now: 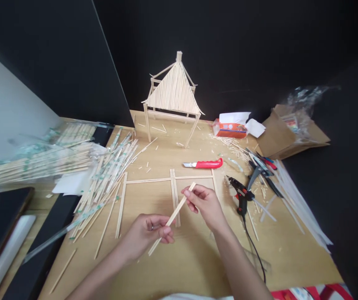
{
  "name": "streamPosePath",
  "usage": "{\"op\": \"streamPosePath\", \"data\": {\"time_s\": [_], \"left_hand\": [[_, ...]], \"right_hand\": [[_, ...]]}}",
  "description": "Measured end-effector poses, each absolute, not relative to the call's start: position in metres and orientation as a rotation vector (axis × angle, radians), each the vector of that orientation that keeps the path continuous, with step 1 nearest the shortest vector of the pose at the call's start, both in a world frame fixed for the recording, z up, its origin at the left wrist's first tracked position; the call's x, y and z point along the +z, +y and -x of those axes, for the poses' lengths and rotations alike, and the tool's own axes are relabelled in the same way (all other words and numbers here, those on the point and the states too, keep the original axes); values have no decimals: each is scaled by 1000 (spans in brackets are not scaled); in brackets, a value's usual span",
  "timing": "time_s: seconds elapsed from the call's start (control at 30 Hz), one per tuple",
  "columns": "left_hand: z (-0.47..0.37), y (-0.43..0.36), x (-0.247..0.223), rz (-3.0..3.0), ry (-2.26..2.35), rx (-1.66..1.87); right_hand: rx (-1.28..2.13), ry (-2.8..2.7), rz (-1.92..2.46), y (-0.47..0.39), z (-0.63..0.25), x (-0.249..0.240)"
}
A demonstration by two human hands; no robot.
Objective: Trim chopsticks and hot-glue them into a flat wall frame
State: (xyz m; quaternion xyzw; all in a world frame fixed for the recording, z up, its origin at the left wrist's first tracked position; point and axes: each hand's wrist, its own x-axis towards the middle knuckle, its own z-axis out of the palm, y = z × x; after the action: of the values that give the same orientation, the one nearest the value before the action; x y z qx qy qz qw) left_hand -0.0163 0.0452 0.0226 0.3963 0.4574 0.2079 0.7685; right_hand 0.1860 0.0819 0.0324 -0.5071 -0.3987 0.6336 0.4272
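Between my hands, slanting above the table, is a pair of wooden sticks (176, 211) lying side by side. My left hand (153, 233) pinches them near the lower end, and my right hand (204, 203) grips them near the upper end. Beneath lies a flat stick frame (148, 181) with uprights and thin crossbars, partly covered by my right hand. Behind it, a red-handled utility knife (208, 163) rests on the wood. Farther back stands a small stick-built hut (174, 89) with a steep roof and thin legs.
Loose sticks (103, 179) and plastic-wrapped stick bundles (44, 162) crowd the left. A black glue gun (241, 193), pliers (256, 173) and white glue sticks (297, 200) lie right. An orange box (230, 128) and brown paper bag (286, 133) stand behind; a phone (0, 225) lies far left.
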Motion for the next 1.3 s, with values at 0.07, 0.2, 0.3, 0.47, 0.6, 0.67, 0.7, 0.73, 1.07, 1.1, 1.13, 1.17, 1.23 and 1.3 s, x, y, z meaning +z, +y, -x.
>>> {"op": "streamPosePath", "data": {"time_s": [0.07,0.2,0.3,0.47,0.6,0.67,0.7,0.73,1.07,1.1,1.13,1.17,1.23,1.3], "left_hand": [[15,44,22,-852,955,423],[7,47,30,-784,914,425],[-1,52,35,-796,926,520],[-8,54,33,-797,962,512],[-10,54,29,-791,933,469],[-13,58,31,-790,915,498],[-15,61,32,-791,911,523],[-18,64,35,-793,908,548],[-33,79,50,-852,873,524],[-34,80,51,-855,871,522],[-35,81,53,-853,876,523],[-36,83,55,-852,882,528],[-36,88,62,-862,885,549],[-34,95,71,-887,882,582]], "right_hand": [[1591,-1008,1278,81,-185,33],[1689,-1072,1270,78,-179,33],[1794,-1096,1228,74,-175,33],[1698,-1024,1279,72,-181,33],[1632,-1010,1311,73,-188,34],[1640,-1020,1306,75,-190,35],[1643,-1022,1302,76,-191,36],[1645,-1025,1296,77,-191,37],[1615,-1021,1286,79,-207,54],[1605,-1027,1284,79,-210,55],[1578,-1039,1288,79,-215,57],[1526,-1063,1305,80,-220,58],[1338,-1165,1401,83,-229,60],[1068,-1338,1553,86,-236,64]]}}
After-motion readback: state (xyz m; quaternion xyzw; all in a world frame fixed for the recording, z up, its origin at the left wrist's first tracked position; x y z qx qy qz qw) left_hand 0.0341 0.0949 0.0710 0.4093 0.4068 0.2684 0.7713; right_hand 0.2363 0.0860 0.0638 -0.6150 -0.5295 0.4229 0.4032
